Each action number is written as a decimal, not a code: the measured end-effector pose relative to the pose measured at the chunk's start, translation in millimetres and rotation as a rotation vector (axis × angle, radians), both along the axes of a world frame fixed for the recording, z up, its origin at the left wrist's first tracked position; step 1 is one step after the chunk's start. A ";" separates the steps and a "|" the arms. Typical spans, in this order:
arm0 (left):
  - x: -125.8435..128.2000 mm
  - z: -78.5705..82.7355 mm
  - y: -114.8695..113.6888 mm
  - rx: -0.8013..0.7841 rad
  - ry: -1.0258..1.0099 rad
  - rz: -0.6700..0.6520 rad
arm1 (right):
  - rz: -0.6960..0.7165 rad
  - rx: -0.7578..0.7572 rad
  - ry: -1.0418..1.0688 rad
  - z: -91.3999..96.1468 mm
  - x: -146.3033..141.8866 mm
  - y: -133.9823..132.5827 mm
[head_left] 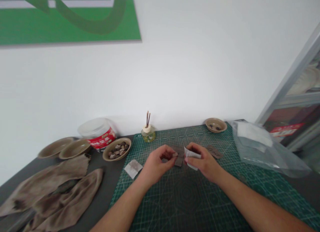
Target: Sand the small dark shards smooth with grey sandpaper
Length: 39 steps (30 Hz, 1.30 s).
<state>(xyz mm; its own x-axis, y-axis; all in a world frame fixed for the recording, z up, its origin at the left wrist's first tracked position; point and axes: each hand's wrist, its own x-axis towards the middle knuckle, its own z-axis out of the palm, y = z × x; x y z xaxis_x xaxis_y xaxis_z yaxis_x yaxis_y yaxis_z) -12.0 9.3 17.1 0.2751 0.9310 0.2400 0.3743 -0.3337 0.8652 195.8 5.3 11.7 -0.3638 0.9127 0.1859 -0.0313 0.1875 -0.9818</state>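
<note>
Over the cutting mat (160, 205), my left hand (160, 160) pinches a small greyish-brown piece between thumb and fingertips, too small to name. Just to its right, my right hand (201, 158) is closed on a small white pouch (192, 154) of paper or thin cloth, with its upper edge standing open toward my left hand. A flat brown square (179, 161) lies on the mat behind and between the hands. Another brown flat piece (215, 151) with dark marks rests beyond my right hand. Left of my left hand lies a white packet (133, 168) with a brownish patch.
A tan bowl of stone-like pieces (117, 149) stands at the left, by a red-labelled tub (98, 133) and two more tan bowls (55, 147). Brown cloth (72, 200) lies nearer. A reed diffuser (148, 133), a bowl (216, 124) and a clear plastic bag (265, 148) sit farther back.
</note>
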 end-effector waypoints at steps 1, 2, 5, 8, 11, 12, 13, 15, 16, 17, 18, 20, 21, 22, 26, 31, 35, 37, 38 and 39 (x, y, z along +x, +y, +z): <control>0.8 0.3 -1.1 -0.002 0.003 -0.008 | -0.002 0.000 -0.004 0.7 -1.0 -0.1; 1.5 0.4 -2.0 -0.008 0.003 -0.016 | 0.003 -0.002 -0.008 1.7 -2.0 -0.2; 3.0 -0.5 -3.7 -0.046 -0.028 -0.041 | 0.012 -0.012 -0.004 3.8 -3.8 0.0; 4.0 -0.9 -4.6 -0.072 -0.068 -0.059 | -0.004 0.019 -0.025 1.3 -3.7 1.3; 5.0 0.7 -5.5 -0.056 -0.096 -0.101 | -0.055 0.076 -0.028 -4.6 -4.6 1.8; 5.2 1.4 -5.8 -0.050 -0.106 -0.122 | -0.082 0.099 -0.013 -6.4 -5.3 1.5; 5.5 1.9 -6.0 -0.048 -0.116 -0.139 | -0.105 0.120 0.004 -7.8 -6.2 1.0; 5.8 1.8 -6.2 -0.049 -0.125 -0.154 | -0.138 0.150 0.017 -9.2 -7.7 -0.3; 5.9 1.2 -6.2 -0.049 -0.117 -0.151 | -0.143 0.160 -0.001 -9.4 -8.0 -0.9; 6.0 0.2 -6.3 -0.047 -0.102 -0.145 | -0.139 0.167 -0.035 -9.2 -8.1 -1.1; 6.2 -1.1 -6.4 -0.044 -0.086 -0.135 | -0.133 0.170 -0.079 -9.0 -7.8 -1.1; 6.6 -4.0 -6.6 -0.035 -0.070 -0.114 | -0.133 0.155 -0.148 -8.9 -6.8 -0.3; 6.7 -5.2 -6.7 -0.031 -0.074 -0.107 | -0.129 0.130 -0.158 -9.0 -6.2 0.4; 6.5 -6.0 -6.7 -0.028 -0.085 -0.099 | -0.122 0.096 -0.145 -9.4 -5.8 1.2; 2.8 -3.0 -6.7 0.010 -0.048 -0.047 | -0.056 -0.044 -0.024 -11.2 -6.4 3.1; 0.0 6.0 -10.6 0.092 0.124 -0.075 | -0.063 -0.102 0.067 -11.7 -11.3 1.5; 4.1 6.0 -14.4 0.112 0.181 -0.039 | -0.042 -0.143 0.113 -11.8 -11.4 1.4; 5.5 5.3 -14.6 0.120 0.197 0.036 | -0.019 -0.143 0.126 -12.9 -10.4 2.1; 5.9 5.1 -14.5 0.122 0.202 0.058 | -0.014 -0.141 0.128 -13.8 -10.2 2.5; 6.0 5.1 -14.4 0.123 0.208 0.065 | -0.017 -0.140 0.127 -14.7 -10.3 2.8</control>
<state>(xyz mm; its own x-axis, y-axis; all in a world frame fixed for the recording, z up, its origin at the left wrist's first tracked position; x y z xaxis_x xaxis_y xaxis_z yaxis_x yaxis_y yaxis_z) -6.0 -5.1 22.2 0.2707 0.9157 0.2971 0.5641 -0.4010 0.7218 185.5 8.1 -3.1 -0.3298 0.9387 0.1001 -0.1549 0.0508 -0.9866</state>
